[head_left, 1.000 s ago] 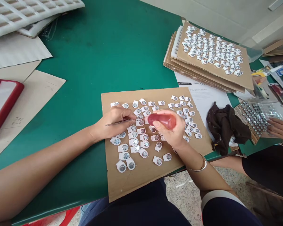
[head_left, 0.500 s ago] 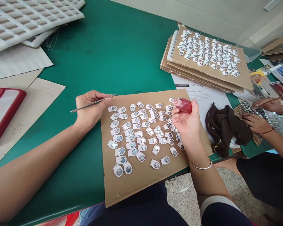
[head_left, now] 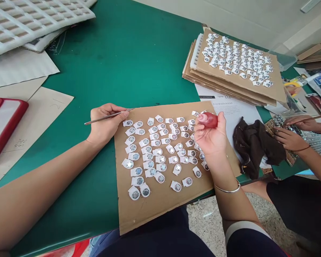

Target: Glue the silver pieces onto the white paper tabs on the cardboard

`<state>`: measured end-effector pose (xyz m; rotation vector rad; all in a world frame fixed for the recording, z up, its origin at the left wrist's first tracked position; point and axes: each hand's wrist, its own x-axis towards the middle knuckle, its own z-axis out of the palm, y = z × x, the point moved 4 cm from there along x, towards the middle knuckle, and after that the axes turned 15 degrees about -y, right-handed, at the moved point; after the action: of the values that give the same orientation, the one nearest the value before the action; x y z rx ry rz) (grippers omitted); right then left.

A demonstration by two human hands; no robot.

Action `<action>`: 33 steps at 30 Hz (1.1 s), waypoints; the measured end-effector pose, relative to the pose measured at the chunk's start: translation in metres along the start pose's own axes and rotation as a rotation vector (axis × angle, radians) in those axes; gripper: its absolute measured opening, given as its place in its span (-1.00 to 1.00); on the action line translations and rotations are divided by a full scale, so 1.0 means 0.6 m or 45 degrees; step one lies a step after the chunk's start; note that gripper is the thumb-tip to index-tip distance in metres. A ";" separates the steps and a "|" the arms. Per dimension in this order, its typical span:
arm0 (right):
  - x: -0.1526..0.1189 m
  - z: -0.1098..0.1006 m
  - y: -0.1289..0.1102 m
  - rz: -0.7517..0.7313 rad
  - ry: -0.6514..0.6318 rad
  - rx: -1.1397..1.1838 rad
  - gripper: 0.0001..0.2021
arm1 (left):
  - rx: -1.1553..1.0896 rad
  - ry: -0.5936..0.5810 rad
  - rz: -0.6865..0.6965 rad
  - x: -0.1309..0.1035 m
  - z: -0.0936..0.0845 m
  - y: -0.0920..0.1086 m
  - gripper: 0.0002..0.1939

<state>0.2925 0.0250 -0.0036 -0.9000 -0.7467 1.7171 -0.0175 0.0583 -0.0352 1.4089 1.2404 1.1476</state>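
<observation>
Pinching a slim grey metal stick (head_left: 104, 117) between thumb and fingertips of the left hand (head_left: 104, 126), at the upper-left corner of a flat brown cardboard sheet (head_left: 149, 210). On that sheet, small white tabs (head_left: 134, 193) with round silvery centres. Over its upper right, holding a glossy red rounded bottle (head_left: 210, 120) in the right hand (head_left: 212, 142), fingers curled, seemingly pressed against it.

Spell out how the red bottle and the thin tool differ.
Shape: the red bottle is plump and rounded; the thin tool is a slim, straight rod.
Colour: the red bottle has a pale pink tip; the thin tool looks greyish.
Place: the red bottle is in the right hand, the thin tool in the left hand.
Shared: both are held.
</observation>
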 end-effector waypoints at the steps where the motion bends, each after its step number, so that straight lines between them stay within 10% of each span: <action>1: 0.000 0.001 0.000 0.001 -0.009 -0.007 -0.58 | 0.006 -0.002 -0.011 0.000 0.001 0.000 -0.81; 23: -0.014 0.009 -0.015 -0.155 -0.017 -0.098 -0.67 | 0.098 -0.033 0.155 -0.007 0.008 0.013 -0.80; 33: -0.006 0.006 -0.010 -0.170 -0.081 0.106 -0.68 | 0.445 -0.403 0.292 0.041 0.035 0.102 -0.62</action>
<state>0.2931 0.0230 0.0042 -0.7259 -0.7546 1.6525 0.0140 0.0764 0.0237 1.9522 1.1056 0.8339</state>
